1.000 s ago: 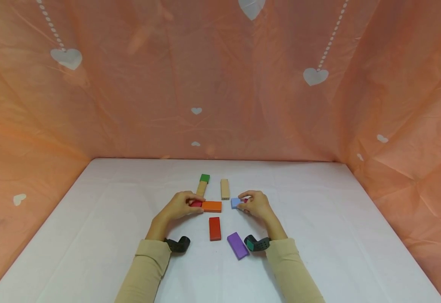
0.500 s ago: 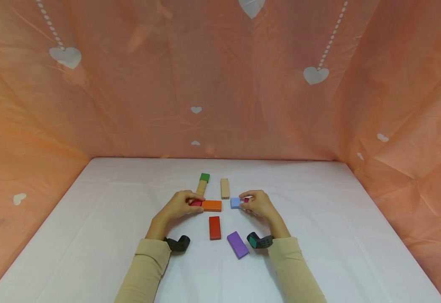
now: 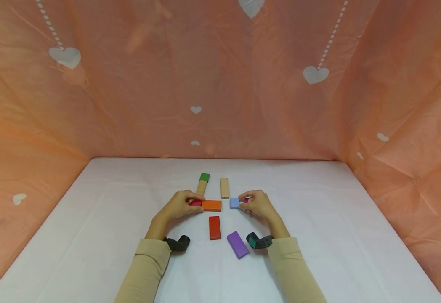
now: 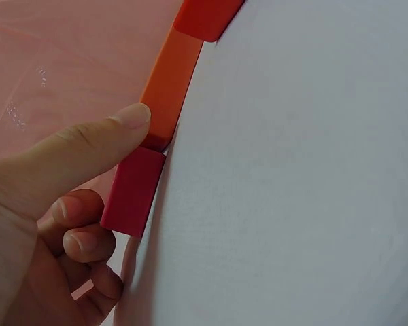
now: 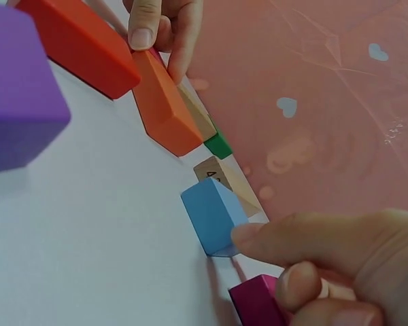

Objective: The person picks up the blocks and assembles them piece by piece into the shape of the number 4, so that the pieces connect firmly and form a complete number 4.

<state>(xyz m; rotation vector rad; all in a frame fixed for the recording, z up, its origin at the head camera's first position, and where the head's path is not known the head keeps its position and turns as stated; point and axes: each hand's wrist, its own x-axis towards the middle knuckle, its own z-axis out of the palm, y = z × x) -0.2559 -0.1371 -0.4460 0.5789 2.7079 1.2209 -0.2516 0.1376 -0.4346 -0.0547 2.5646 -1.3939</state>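
Note:
In the head view my left hand (image 3: 180, 205) pinches the left end of an orange block (image 3: 212, 205) between thumb and index finger. A crimson block (image 4: 134, 192) lies end to end with it, under that hand. My right hand (image 3: 257, 204) pinches a light blue block (image 5: 214, 217) at its right side, with the thumb on its near face. Beside the curled fingers of that hand is a magenta block (image 5: 258, 300), partly hidden by them. Just left of the blue block a small distance separates it from the orange one.
Behind the hands lie a plain wooden block (image 3: 225, 188) and another wooden block (image 3: 202, 187) topped at its far end by a green block (image 3: 204, 177). Nearer are a red block (image 3: 214, 228) and a tilted purple block (image 3: 237, 245). All rest on the white table (image 3: 91, 252).
The light blue block has shifted slightly left in my right hand's fingers, and the right wrist has turned a little outward. My left hand and the other blocks have stayed in place.

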